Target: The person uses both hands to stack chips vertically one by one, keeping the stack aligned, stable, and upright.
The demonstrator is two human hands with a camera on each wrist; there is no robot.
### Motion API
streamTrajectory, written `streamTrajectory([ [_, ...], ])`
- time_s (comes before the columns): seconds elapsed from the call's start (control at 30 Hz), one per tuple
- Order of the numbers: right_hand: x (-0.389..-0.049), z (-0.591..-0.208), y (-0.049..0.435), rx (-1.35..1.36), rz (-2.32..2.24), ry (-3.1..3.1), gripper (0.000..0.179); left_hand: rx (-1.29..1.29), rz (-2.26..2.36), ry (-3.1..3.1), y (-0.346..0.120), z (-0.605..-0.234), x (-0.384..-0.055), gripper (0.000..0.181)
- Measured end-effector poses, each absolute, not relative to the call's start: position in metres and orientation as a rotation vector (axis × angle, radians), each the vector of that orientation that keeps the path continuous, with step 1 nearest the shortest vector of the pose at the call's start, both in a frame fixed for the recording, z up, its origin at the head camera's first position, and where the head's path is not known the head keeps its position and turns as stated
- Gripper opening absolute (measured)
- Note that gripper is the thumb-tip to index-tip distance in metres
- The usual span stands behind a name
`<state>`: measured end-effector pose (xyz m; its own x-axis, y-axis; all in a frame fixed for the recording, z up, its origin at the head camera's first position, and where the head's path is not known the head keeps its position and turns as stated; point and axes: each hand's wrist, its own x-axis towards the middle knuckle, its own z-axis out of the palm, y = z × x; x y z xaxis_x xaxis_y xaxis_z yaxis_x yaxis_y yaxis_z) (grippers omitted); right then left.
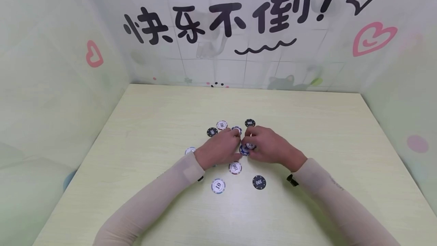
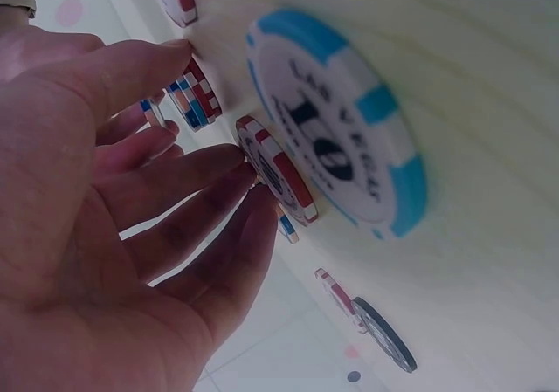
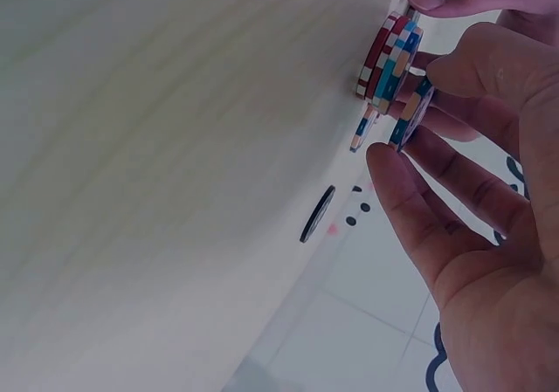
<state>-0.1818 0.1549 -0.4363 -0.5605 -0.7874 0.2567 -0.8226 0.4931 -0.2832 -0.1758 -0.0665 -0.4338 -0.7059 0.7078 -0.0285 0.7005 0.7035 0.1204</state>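
My right hand [image 1: 268, 145] pinches a blue-edged poker chip [image 3: 413, 120] between thumb and fingers. Just beside it stands a short stack of poker chips [image 3: 389, 60] with red and blue edges, also visible in the left wrist view. My left hand [image 1: 222, 148] is bent beside that stack, its thumb near the stack's side. In the left wrist view, its other fingertips reach a red-edged chip [image 2: 278, 172]; whether they touch it is hard to tell. A blue-edged chip [image 1: 236, 129] lies partly behind the left fingers.
Flat on the pale table [image 1: 153, 124] lie more chips: a black chip [image 1: 259, 182], a light-blue 10 chip [image 1: 218, 186], a red-edged 100 chip [image 1: 235, 167], and others behind the hands, including a black chip [image 1: 250, 123]. A printed curtain [image 1: 218, 67] hangs along the back.
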Motion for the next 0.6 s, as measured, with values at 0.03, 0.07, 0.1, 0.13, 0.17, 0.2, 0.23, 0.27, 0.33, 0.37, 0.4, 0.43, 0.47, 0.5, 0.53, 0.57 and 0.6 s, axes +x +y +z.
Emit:
streamTrajectory([
  [0.03, -0.1816, -0.4363, 0.154, 1.43, 0.577, -2.633, 0.022, 1.176, 0.162, 2.832, -0.0667, -0.4339, -0.1762, 0.043],
  [0.07, -0.1814, -0.436, 0.1531, 1.435, 0.573, -2.632, 0.022, 1.181, 0.169, 2.833, -0.0668, -0.434, -0.1765, 0.042],
  [0.1, -0.1812, -0.4358, 0.1523, 1.439, 0.57, -2.632, 0.023, 1.185, 0.175, 2.833, -0.067, -0.4343, -0.1768, 0.041],
  [0.13, -0.1811, -0.436, 0.1516, 1.442, 0.57, -2.63, 0.023, 1.189, 0.182, 2.834, -0.0672, -0.4345, -0.1769, 0.041],
  [0.17, -0.181, -0.4362, 0.1509, 1.445, 0.566, -2.626, 0.023, 1.195, 0.185, 2.835, -0.0674, -0.4345, -0.1769, 0.04],
  [0.2, -0.1808, -0.4364, 0.1504, 1.448, 0.565, -2.621, 0.023, 1.198, 0.188, 2.836, -0.0676, -0.4345, -0.1769, 0.039],
  [0.23, -0.1804, -0.4365, 0.1496, 1.448, 0.565, -2.619, 0.024, 1.202, 0.191, 2.838, -0.0678, -0.4345, -0.1768, 0.038],
  [0.27, -0.1802, -0.4366, 0.1488, 1.447, 0.561, -2.621, 0.024, 1.204, 0.197, 2.839, -0.068, -0.4342, -0.1766, 0.037],
  [0.33, -0.1792, -0.4363, 0.1473, 1.447, 0.563, -2.618, 0.024, 1.204, 0.213, 2.839, -0.0682, -0.433, -0.176, 0.034],
  [0.37, -0.179, -0.4366, 0.1467, 1.449, 0.56, -2.614, 0.025, 1.201, 0.219, 2.838, -0.0683, -0.4325, -0.1758, 0.032],
  [0.4, -0.1786, -0.4366, 0.1462, 1.451, 0.562, -2.611, 0.025, 1.198, 0.227, 2.839, -0.0684, -0.4321, -0.1756, 0.031],
  [0.43, -0.1782, -0.4367, 0.1457, 1.453, 0.562, -2.608, 0.024, 1.196, 0.234, 2.837, -0.0684, -0.4318, -0.1755, 0.03],
  [0.47, -0.1783, -0.4374, 0.1455, 1.455, 0.564, -2.603, 0.024, 1.194, 0.24, 2.837, -0.0685, -0.4318, -0.1755, 0.03],
  [0.5, -0.1784, -0.4384, 0.1454, 1.458, 0.567, -2.598, 0.024, 1.195, 0.243, 2.837, -0.0686, -0.432, -0.1755, 0.029],
  [0.53, -0.1787, -0.4394, 0.1453, 1.46, 0.566, -2.594, 0.024, 1.196, 0.245, 2.838, -0.0687, -0.4322, -0.1756, 0.028],
  [0.57, -0.1788, -0.4402, 0.1451, 1.46, 0.566, -2.592, 0.024, 1.198, 0.248, 2.84, -0.0688, -0.4326, -0.1757, 0.028],
  [0.6, -0.1788, -0.441, 0.145, 1.462, 0.567, -2.589, 0.024, 1.199, 0.25, 2.84, -0.0689, -0.4329, -0.1758, 0.027],
])
